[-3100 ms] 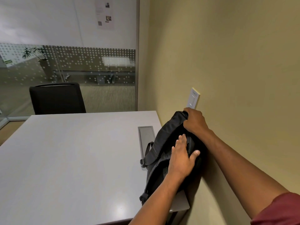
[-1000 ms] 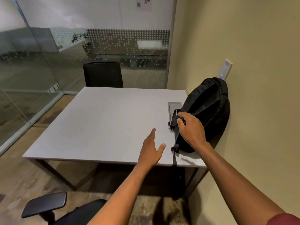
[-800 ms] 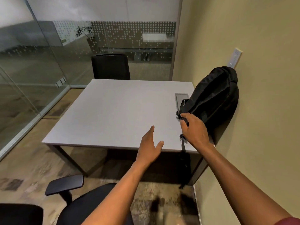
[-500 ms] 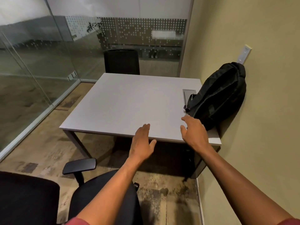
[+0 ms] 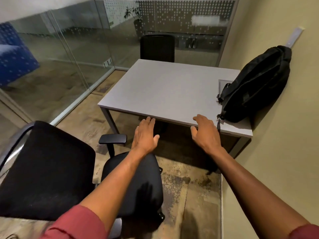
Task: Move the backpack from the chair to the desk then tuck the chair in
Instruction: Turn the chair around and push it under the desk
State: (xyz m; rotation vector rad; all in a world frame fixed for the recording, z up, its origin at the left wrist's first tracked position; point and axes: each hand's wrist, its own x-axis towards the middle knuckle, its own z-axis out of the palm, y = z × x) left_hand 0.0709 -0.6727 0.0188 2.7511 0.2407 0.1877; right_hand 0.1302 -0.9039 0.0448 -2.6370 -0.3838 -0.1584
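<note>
The black backpack [image 5: 255, 85] stands on the right end of the grey desk [image 5: 162, 90], leaning against the yellow wall. A black office chair [image 5: 46, 169] sits pulled out from the desk at lower left, its backrest nearest me and its seat and one armrest pointing toward the desk. My left hand [image 5: 145, 135] hovers open above the chair seat, just short of the desk's front edge. My right hand [image 5: 205, 131] is open over the desk's front edge, a little left of the backpack and clear of it.
A second black chair [image 5: 157, 48] is tucked at the desk's far side. Glass partitions [image 5: 72, 49] close off the left and back. A wall plate [image 5: 293, 37] sits above the backpack. A cable hatch [image 5: 224, 83] is set into the desk. The floor is patterned carpet.
My right hand let go of the backpack strap and drew back to the desk edge. My view backed away and the pulled-out chair came into sight.
</note>
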